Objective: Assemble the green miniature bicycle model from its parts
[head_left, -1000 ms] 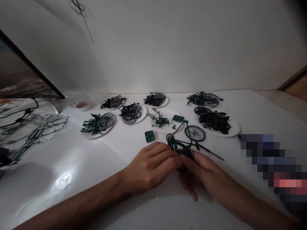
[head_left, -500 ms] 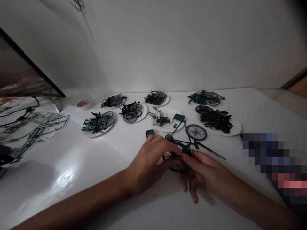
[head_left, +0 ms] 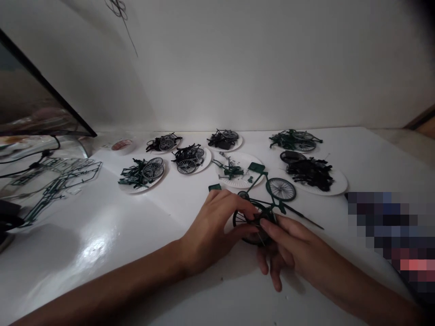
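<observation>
A green model bicycle [head_left: 260,200] is held between my hands just above the white table, its black spoked wheel [head_left: 241,218] toward me. My left hand [head_left: 222,222] comes from the left, thumb and forefinger closed on the wheel's hub area. From the right, my right hand [head_left: 288,240] pinches the wheel and frame, with its lower fingers hanging beneath. The exact spot under the fingertips is partly hidden. Beyond them lie a loose spoked wheel [head_left: 281,189], a thin dark screwdriver-like rod [head_left: 306,217] and a small green piece [head_left: 215,187].
Paper plates with black and green model parts stand along the wall, one plate [head_left: 243,182] just beyond my hands. Green part frames [head_left: 64,181] and cables lie at left under a monitor [head_left: 41,99]. A round container [head_left: 123,146] sits at the back; a blurred-out object [head_left: 390,235] is at right.
The camera view has shifted slightly, so everything sits a little further right. My fingers keep nearly the same hold on the bicycle, with the left fingertips slightly further apart.
</observation>
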### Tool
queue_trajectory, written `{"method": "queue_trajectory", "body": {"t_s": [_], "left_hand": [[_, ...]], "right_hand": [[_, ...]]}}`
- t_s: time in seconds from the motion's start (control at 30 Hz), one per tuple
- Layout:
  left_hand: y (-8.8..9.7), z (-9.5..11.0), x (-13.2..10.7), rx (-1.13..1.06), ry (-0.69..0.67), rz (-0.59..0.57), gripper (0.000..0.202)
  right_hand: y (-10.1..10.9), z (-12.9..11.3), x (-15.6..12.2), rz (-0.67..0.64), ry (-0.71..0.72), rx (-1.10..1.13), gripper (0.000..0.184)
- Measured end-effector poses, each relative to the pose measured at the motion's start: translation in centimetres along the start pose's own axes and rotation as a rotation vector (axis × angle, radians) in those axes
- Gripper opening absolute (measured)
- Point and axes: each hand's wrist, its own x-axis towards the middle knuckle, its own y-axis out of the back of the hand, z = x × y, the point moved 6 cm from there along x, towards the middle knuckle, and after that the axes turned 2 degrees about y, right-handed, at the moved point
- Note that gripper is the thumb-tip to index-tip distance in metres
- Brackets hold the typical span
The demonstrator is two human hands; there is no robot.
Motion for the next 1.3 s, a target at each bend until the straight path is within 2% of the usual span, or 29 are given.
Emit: {"method": "queue_trajectory", "body": {"t_s": [0.1,0.27,0.37,0.53,0.67,0.73,0.87,1.03,1.2,1.3], "left_hand": [[0.1,0.0,-0.1,0.04,-0.007,0.0,0.014],[-0.2,0.6,-0.1,0.094,-0.108,-0.059,0.017],[0.1,0.6,0.0,0.122,-0.103,-0.057,0.014],[-0.7,1.5,-0.3,0.187,-0.214,-0.167,0.01],[-0.5,1.4,-0.4,0.227,-0.194,-0.072,0.005],[-0.6,1.4,-0.4,0.222,-0.178,-0.084,0.007],[-1.2,1.7,-0.6,0.195,-0.241,-0.17,0.01],[-0.3,1.0,-0.2,0.213,-0.134,-0.046,0.006],[-0.9,1.7,-0.5,0.241,-0.221,-0.104,0.007],[-0.8,1.4,-0.4,0.236,-0.185,-0.085,0.008]], "right_hand": [[0.0,0.0,0.1,-0.003,0.009,0.005,0.039],[-0.1,0.3,0.2,-0.042,0.002,0.011,0.041],[-0.2,0.0,0.2,-0.042,0.003,0.012,0.043],[-0.2,-0.2,0.1,-0.058,0.014,-0.013,0.04],[-0.1,0.2,0.1,-0.063,0.008,-0.011,0.045],[-0.1,0.2,0.1,-0.06,0.009,-0.008,0.045],[-0.3,0.0,0.0,-0.071,0.015,-0.046,0.041],[-0.1,0.2,0.2,-0.055,0.003,0.001,0.043],[0.2,0.2,0.2,-0.048,0.016,-0.021,0.042],[0.1,0.1,0.2,-0.041,0.006,-0.027,0.043]]}}
